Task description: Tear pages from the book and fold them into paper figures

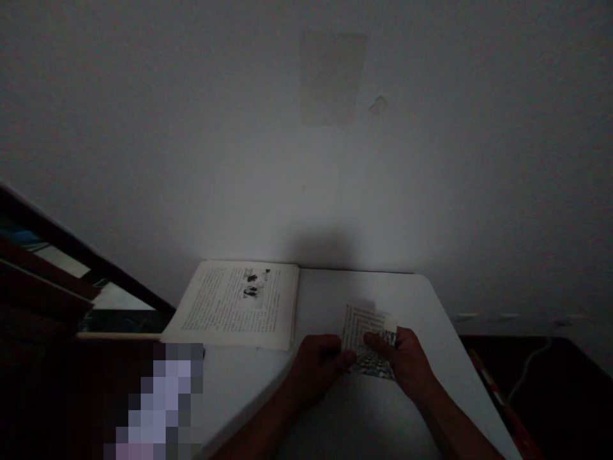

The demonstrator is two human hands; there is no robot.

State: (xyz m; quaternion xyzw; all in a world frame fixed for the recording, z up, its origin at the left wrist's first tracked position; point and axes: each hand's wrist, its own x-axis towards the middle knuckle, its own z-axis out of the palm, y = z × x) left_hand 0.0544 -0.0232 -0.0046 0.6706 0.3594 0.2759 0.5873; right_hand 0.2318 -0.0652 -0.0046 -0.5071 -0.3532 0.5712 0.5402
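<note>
A folded sheet of printed paper (366, 342) is held up just above the white table, with lines of text on its upper part and a dark picture pattern lower down. My left hand (323, 364) grips its left edge, thumb on the front. On the other side my right hand (400, 354) pinches the paper, its thumb lying across the middle. The fingers behind the paper are hidden. Left of my hands, a stack of printed pages (230, 306) lies flat, its top page bearing text and small black drawings.
The white table (335, 421) stands against a grey wall (215, 160) that has a square patch (332, 80) on it. A dark-framed panel (86, 255) leans at the left. A pixelated block (160, 406) covers the lower left. At the right a pale cable (529, 364) hangs over a dark area.
</note>
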